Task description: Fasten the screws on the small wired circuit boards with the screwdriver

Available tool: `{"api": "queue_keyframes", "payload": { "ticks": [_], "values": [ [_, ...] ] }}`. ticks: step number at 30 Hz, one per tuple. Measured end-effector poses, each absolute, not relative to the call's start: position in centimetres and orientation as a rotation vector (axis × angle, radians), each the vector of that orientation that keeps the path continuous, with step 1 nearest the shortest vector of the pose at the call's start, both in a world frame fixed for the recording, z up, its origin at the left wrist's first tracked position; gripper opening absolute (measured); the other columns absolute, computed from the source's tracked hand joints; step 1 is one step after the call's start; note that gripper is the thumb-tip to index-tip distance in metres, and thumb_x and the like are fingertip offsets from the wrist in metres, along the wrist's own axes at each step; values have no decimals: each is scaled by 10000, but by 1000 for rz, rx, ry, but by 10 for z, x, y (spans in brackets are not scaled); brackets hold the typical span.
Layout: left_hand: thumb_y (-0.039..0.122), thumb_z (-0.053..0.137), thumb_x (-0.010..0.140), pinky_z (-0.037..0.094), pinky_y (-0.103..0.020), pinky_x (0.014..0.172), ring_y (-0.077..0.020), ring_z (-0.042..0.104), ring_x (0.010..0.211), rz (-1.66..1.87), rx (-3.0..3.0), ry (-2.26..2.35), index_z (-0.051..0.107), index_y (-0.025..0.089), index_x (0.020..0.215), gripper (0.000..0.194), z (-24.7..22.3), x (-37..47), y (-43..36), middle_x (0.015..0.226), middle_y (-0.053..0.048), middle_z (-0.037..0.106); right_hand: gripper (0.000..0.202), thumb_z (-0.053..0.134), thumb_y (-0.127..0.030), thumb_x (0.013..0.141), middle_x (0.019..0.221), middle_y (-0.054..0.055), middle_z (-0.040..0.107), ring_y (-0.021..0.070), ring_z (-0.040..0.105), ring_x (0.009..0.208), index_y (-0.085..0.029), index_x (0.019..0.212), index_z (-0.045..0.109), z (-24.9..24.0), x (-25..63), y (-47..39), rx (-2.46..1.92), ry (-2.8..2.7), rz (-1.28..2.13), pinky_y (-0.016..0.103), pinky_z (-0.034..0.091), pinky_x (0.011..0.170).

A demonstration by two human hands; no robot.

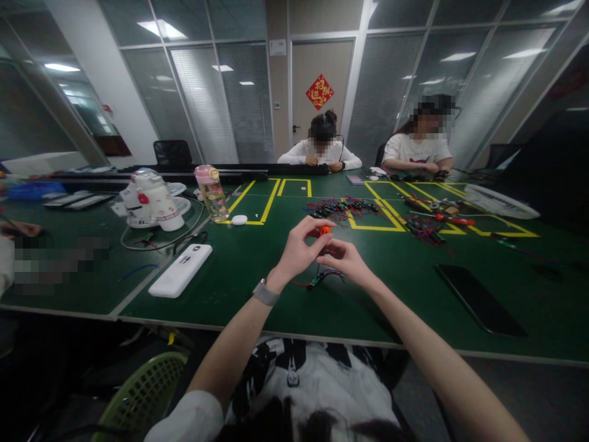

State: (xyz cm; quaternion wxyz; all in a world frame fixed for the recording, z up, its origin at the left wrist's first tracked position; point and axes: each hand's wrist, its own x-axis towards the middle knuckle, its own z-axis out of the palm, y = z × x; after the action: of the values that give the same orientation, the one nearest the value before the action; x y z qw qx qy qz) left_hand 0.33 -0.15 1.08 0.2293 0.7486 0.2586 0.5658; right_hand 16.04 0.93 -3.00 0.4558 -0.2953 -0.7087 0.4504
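My left hand [299, 245], a watch on its wrist, pinches a small screwdriver with an orange end [325, 231]. Close against it, my right hand [344, 258] is also closed, its fingertips on the lower part of the same screwdriver. Most of the handle is hidden by my fingers; a thin dark shaft shows beneath them. Just below lies a small green circuit board [315, 280] with red and dark wires, flat on the green table. Whether the shaft touches the board I cannot tell.
Beyond my hands lies a pile of wired boards [343, 207], with another wire bundle [426, 228] to its right. A black phone [478, 299] lies right, a white power bank [181, 270] left. A bottle [211, 193] stands behind. Two people sit opposite.
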Motion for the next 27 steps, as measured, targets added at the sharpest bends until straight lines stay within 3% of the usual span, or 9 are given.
{"api": "queue_keyframes", "payload": {
  "ticks": [5,9,13,21,27],
  "values": [
    [240,634,862,506,-209,714,-123,585,839,1545,2065,735,675,201,996,145,10,2,0,928,-26,573,359,797,-242,659,977,61,703,227,635,925,-155,991,694,-34,169,11,-802,-2161,1066,360,488,872],
    [250,589,896,518,-218,721,-139,607,888,1532,2042,722,672,217,1067,193,9,2,0,1009,-44,617,230,741,-108,673,926,63,699,208,636,861,-150,899,723,-41,169,10,-916,-2421,821,320,491,803],
    [275,501,948,542,-254,745,-145,647,873,1498,1966,646,654,204,1137,253,7,2,-1,1099,-73,648,86,709,-118,722,788,41,672,162,602,712,-137,806,712,-48,163,9,-946,-2433,688,267,464,676],
    [260,697,823,497,-198,648,-114,563,794,1692,2082,805,703,210,928,117,6,7,0,877,-14,548,83,715,-115,718,682,7,611,125,531,610,-122,798,692,-51,161,8,-962,-2407,691,231,403,585],
    [252,470,965,519,-206,681,-108,618,805,1553,2151,741,636,221,1168,264,9,6,-4,1000,-52,622,55,717,-132,714,665,-1,597,121,516,600,-132,755,679,-51,160,8,-972,-2383,679,229,390,579]
  ]
}}
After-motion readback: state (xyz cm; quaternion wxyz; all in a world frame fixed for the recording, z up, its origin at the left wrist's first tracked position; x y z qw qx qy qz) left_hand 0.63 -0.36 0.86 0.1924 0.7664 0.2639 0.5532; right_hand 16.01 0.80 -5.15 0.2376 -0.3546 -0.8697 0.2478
